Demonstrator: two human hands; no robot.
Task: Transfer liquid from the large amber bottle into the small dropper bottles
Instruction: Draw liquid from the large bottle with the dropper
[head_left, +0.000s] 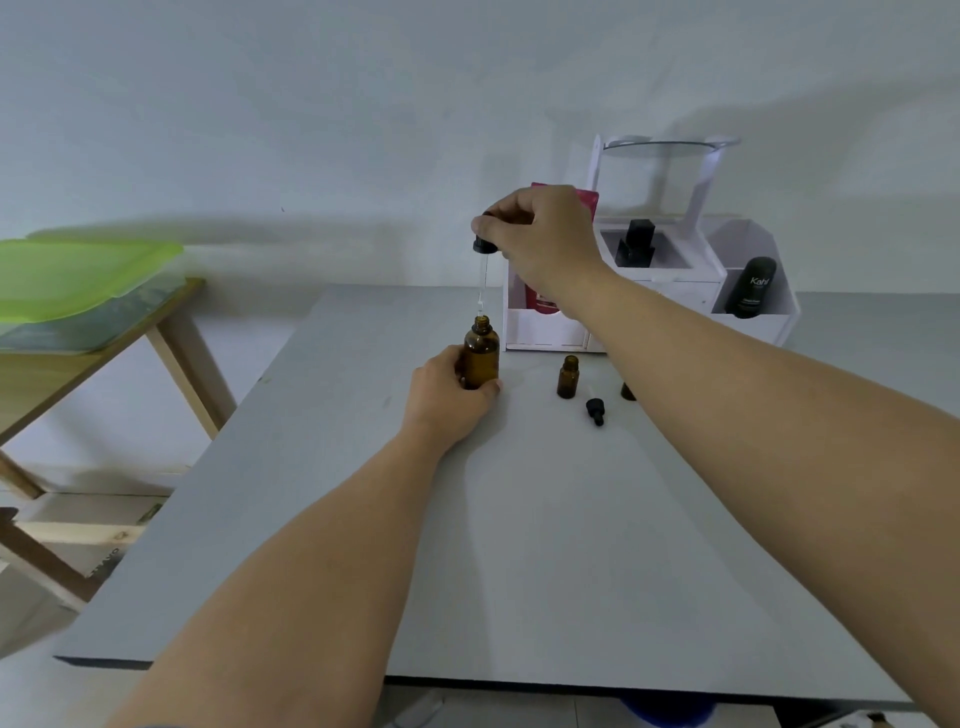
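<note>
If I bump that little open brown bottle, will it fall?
Probably: the small amber glass bottle stands tall and narrow on the smooth grey table. Being round, it may roll; it looks like glass, so could crack.

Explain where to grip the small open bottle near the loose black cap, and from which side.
Probably pinch the small bottle round its straight body, below the neck, coming from the near side: it stands upright and uncapped, and the white organizer stands behind it.
</note>
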